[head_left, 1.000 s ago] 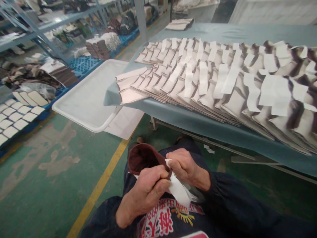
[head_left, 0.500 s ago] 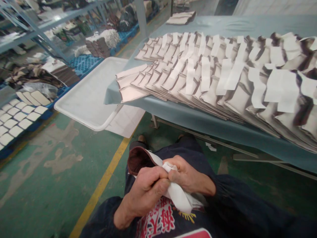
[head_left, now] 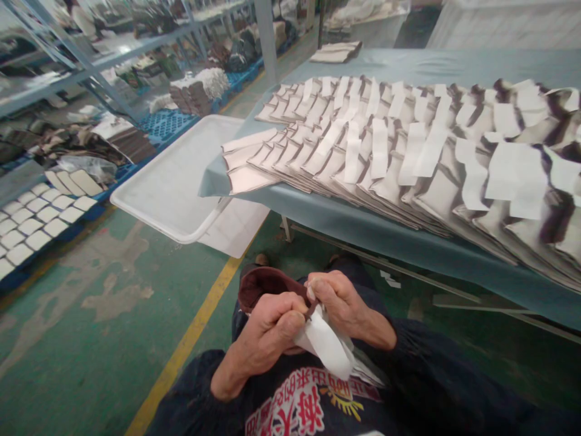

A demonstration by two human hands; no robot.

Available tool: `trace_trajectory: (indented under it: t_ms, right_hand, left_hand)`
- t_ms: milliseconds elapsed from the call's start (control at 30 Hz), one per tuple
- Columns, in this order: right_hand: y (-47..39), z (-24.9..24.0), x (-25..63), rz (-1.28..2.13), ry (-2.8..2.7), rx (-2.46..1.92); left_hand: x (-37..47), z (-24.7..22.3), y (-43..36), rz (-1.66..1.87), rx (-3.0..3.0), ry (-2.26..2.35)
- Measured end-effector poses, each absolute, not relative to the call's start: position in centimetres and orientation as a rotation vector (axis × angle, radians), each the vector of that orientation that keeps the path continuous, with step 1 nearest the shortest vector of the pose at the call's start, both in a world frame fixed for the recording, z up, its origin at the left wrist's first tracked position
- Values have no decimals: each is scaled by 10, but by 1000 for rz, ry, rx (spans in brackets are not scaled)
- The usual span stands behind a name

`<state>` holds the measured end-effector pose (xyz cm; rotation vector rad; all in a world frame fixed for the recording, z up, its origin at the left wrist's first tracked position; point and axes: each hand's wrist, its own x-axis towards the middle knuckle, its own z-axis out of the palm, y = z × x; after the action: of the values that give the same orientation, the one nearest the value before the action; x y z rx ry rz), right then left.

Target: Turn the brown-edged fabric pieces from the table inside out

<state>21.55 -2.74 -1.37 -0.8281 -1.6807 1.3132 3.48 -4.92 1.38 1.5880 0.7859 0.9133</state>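
In my lap lies a fabric piece (head_left: 263, 286) with a dark brown lining, its mouth gaping to the left. My left hand (head_left: 265, 336) is closed on its edge, thumb pressed against bent fingers. Close beside it, my right hand (head_left: 347, 307) pinches the same edge. A white strip (head_left: 330, 348) curls down from between the hands over my printed apron (head_left: 299, 393). The fingertips hide exactly where strip and fabric meet.
A table with a blue-grey cover (head_left: 327, 212) carries rows of overlapping pale fabric pieces (head_left: 290, 154), with white strips (head_left: 379, 148) laid across them. A white plastic tub (head_left: 158, 188) stands left of the table. Stacked goods (head_left: 190, 97) sit on blue pallets farther left.
My hands have separated slightly at the fabric's edge, the right one shifting up. More brown lining shows, and the bunched white bit between my fingers no longer shows. The view has tilted slightly.
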Motion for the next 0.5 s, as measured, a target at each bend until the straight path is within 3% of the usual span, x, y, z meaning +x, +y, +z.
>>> trace_trajectory:
  t_ms: [333, 500]
  right_hand:
    - [-8, -13, 200, 1345, -1866, -1047]
    - [-3, -19, 193, 1356, -1752, -1089]
  left_hand:
    - [22, 14, -42, 616, 1741, 1061]
    - [25, 8, -45, 670, 1670, 1239]
